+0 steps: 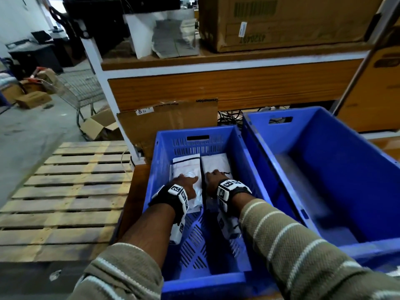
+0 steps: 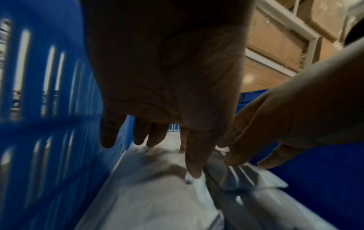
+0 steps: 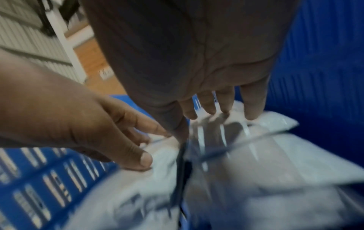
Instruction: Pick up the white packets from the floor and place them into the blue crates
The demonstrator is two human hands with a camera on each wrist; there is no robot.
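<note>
Two white packets lie side by side in the slotted blue crate [image 1: 151,165]: a left packet [image 1: 186,165] and a right packet [image 1: 215,162]. My left hand [image 1: 186,184] rests flat on the left packet [image 2: 157,194] with straight fingers. My right hand [image 1: 213,180] lies on the right packet [image 3: 275,155], fingers stretched out over it. Both hands are inside the crate, close together, and neither curls round a packet. The wrist views are blurred. A second, larger blue crate [image 1: 324,169] stands to the right, and its inside looks bare.
A wooden pallet [image 1: 65,191] lies to the left of the crates. Behind them stand a wooden shelf unit [image 1: 227,83] with cardboard boxes [image 1: 292,22], a leaning cardboard sheet [image 1: 166,118], cables, and a wire cart [image 1: 82,89] on the concrete floor.
</note>
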